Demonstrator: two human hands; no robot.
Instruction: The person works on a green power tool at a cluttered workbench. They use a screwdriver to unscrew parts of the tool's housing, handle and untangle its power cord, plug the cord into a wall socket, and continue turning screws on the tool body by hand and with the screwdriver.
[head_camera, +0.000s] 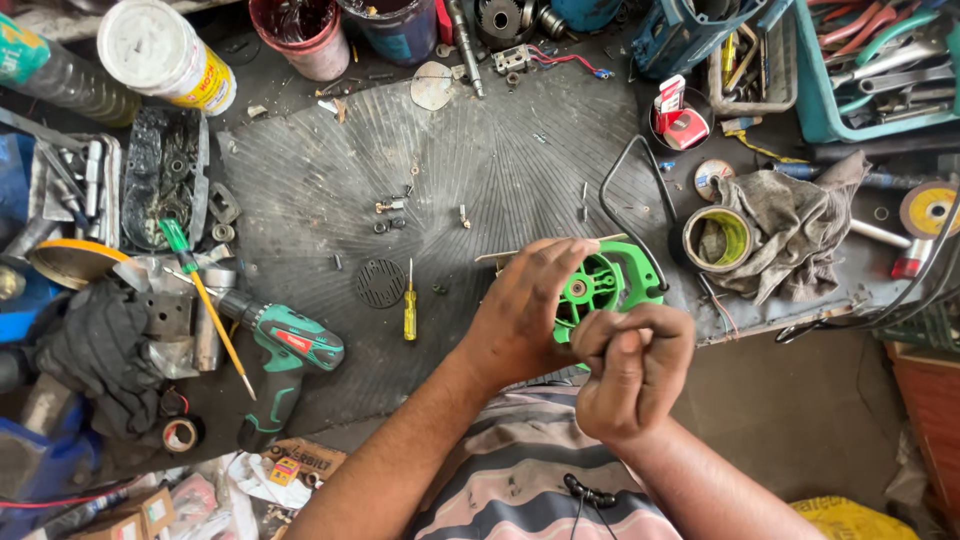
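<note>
The left hand (525, 315) covers much of the bright green plastic motor housing (605, 285), whatever the closed right hand (630, 370) pinches is too small to tell, and the teal plastic tool tray (830, 125) runs off the picture's top right edge.

The left hand (525, 310) cups a green plastic motor housing (600, 285) over a dark ribbed mat (450, 160); the right hand (632, 365) is curled into a fist just in front of it (whether it pinches anything cannot be told); a black cable (625, 185) loops from the housing; a yellow screwdriver (409, 305) lies near a round black grille (380, 283); a green cordless drill (285, 350) rests further left; a grey rag (790, 235) is heaped beside a tape roll (717, 239).
</note>
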